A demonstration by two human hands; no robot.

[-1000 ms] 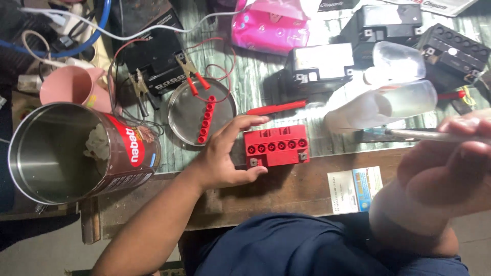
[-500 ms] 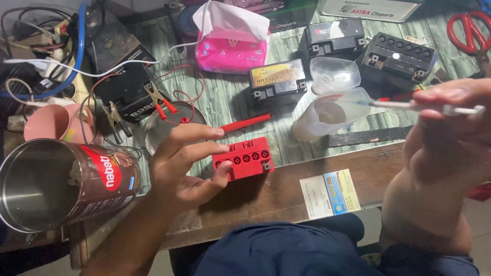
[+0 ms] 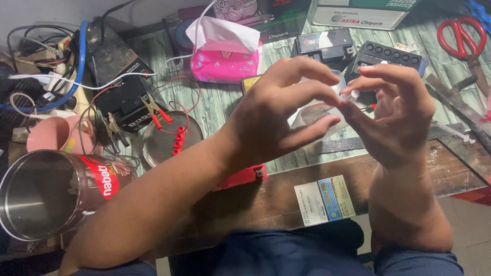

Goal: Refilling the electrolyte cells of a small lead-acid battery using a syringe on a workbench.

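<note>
Your left hand and right hand are raised together above the desk, fingertips pinched on a clear plastic container between them. Each grip is clamped on it. Under your left forearm lies a red battery, with a tipped metal tin well to the left.

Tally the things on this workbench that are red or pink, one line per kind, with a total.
Red scissors: 1
Pink tissue pack: 1
Pink cup: 1
Red block under the left forearm: 1
Total: 4
</note>
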